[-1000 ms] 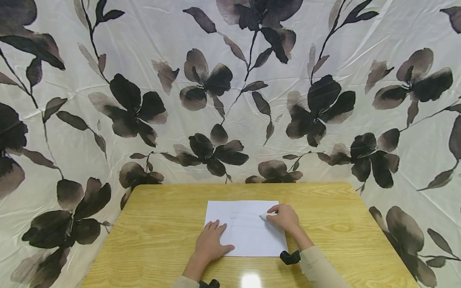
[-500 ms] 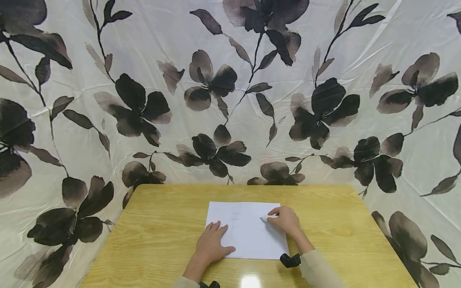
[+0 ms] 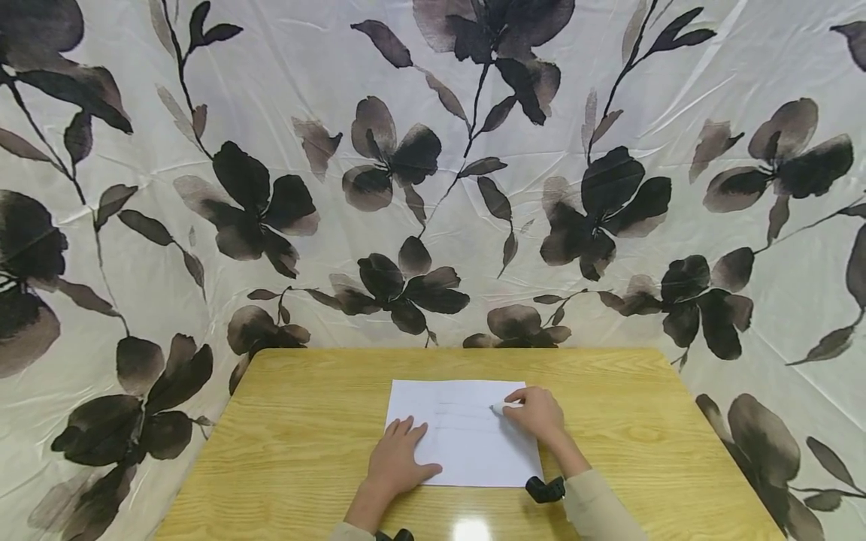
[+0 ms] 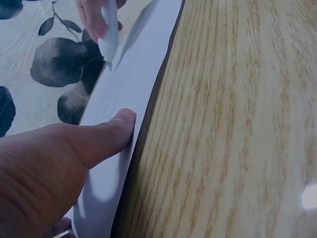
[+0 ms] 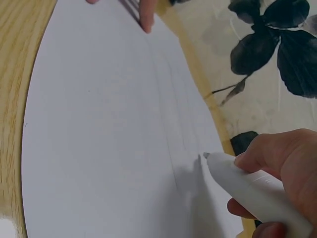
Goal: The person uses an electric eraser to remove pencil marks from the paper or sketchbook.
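A white sheet of paper (image 3: 476, 458) lies on the wooden table, with a few faint, nearly straight lines across its upper half. My left hand (image 3: 398, 457) rests on its left side, fingers spread. The thumb lies along the near edge in the left wrist view, where the sheet (image 4: 111, 163) lifts slightly from the wood. Between thumb and fingers my right hand (image 3: 537, 415) grips a thick white pen (image 5: 247, 191) with a narrow grey tip. That tip is right at the paper near its upper right, at the end of a faint line, and casts a shadow in the right wrist view.
The yellow wood-grain table (image 3: 291, 436) reaches back to a hanging cloth (image 3: 433, 195) printed with dark flowers. A black wrist device (image 3: 544, 489) sits at the right wrist, over the table by the sheet's near right corner. Light glares off the front of the table.
The head view has shifted slightly. Both hands and the sheet keep nearly the same places, and the pen tip stays at the upper right of the paper.
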### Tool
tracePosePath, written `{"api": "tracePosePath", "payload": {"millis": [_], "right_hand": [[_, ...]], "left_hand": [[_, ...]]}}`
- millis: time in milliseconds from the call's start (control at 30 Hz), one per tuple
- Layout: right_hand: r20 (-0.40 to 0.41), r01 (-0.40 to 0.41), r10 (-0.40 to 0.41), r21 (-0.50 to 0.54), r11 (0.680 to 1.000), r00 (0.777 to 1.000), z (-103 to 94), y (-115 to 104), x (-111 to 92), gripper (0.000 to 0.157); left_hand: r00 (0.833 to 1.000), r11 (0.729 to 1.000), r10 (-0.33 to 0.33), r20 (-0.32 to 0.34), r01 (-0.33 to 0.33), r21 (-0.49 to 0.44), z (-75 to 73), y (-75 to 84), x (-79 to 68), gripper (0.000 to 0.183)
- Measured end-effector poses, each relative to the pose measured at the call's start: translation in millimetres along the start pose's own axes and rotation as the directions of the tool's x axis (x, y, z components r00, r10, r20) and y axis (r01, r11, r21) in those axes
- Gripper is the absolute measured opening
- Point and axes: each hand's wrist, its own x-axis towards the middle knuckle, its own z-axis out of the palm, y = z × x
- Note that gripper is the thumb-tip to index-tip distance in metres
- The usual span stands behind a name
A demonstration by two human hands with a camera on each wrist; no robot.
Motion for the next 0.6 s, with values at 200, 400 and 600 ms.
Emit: {"api": "tracePosePath", "payload": {"millis": [200,400,600], "right_hand": [[0.018,-0.004,0.004,0.000,1.000,1.000,5.3,0.3,2.0,0.015],[0.019,-0.007,0.007,0.009,1.000,1.000,7.3,-1.6,3.1,0.014],[-0.021,-0.008,0.009,0.026,1.000,1.000,5.3,-2.4,2.5,0.016]], "left_hand": [[1.000,1.000,-0.012,0.008,0.012,-0.014,-0.1,-0.4,-1.7,0.081],[1.000,1.000,-0.016,0.006,0.016,-0.019,-1.1,-0.1,-1.6,0.080],[1.000,1.000,-0.025,0.010,0.025,-0.010,-2.5,0.6,-1.9,0.080]]}}
